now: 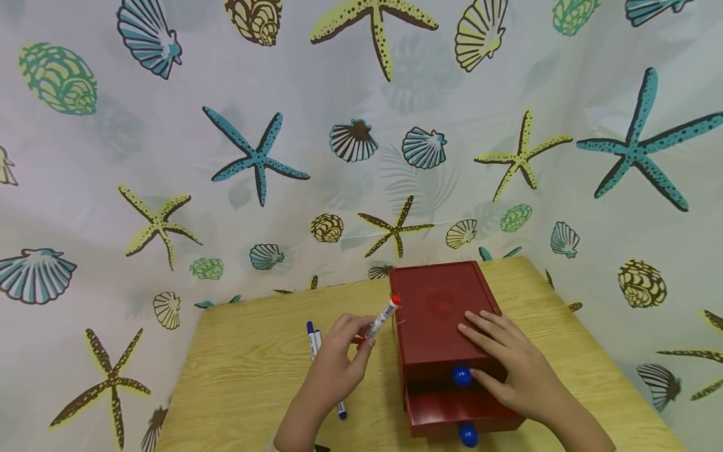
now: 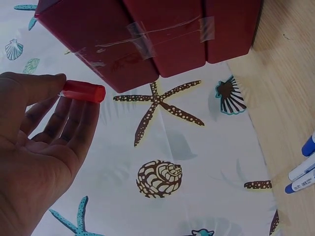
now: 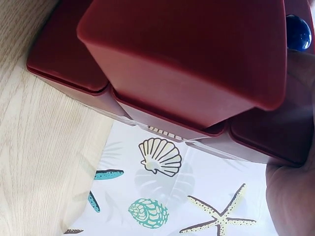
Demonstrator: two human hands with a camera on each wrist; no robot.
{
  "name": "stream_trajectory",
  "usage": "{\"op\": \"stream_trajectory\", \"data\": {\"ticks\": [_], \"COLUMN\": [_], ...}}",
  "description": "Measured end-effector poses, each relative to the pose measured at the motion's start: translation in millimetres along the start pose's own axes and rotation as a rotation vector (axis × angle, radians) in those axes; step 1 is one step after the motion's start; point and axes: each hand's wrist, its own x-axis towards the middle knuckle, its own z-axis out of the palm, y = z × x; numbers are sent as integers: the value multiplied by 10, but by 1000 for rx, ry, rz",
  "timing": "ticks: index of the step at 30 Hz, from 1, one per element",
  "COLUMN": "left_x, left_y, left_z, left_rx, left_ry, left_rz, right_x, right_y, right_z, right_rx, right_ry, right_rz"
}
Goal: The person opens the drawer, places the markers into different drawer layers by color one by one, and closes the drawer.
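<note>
My left hand (image 1: 339, 358) pinches a white marker with a red cap (image 1: 381, 318) between thumb and fingers, tilted up beside the drawer box. In the left wrist view only the marker's red end (image 2: 84, 92) shows. The dark red drawer box (image 1: 435, 307) stands on the table. My right hand (image 1: 511, 355) rests on it, fingers spread over the top and thumb right at the upper blue knob (image 1: 462, 376). Below, the middle drawer (image 3: 197, 64) is pulled out, its blue knob (image 1: 468, 435) at the front. The drawer's inside is partly shadowed.
Blue-capped white markers (image 1: 312, 339) lie on the wooden table (image 1: 243, 364) left of the box, partly hidden by my left arm. Clear tape (image 2: 142, 42) runs along the box's side. A curtain (image 1: 339, 188) printed with shells and starfish hangs behind the table.
</note>
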Motion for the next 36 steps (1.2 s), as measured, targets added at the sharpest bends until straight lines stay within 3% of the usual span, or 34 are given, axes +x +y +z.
{"op": "stream_trajectory", "data": {"ticks": [29, 36], "left_x": [-100, -128], "left_y": [257, 256], "left_z": [2, 45], "left_rx": [-6, -26], "left_ry": [-52, -59], "left_rz": [119, 136], "right_x": [-4, -23], "right_y": [-3, 2], "right_z": [-6, 5], "right_rx": [0, -16], "right_ry": [-6, -49], "right_rz": [19, 53]}}
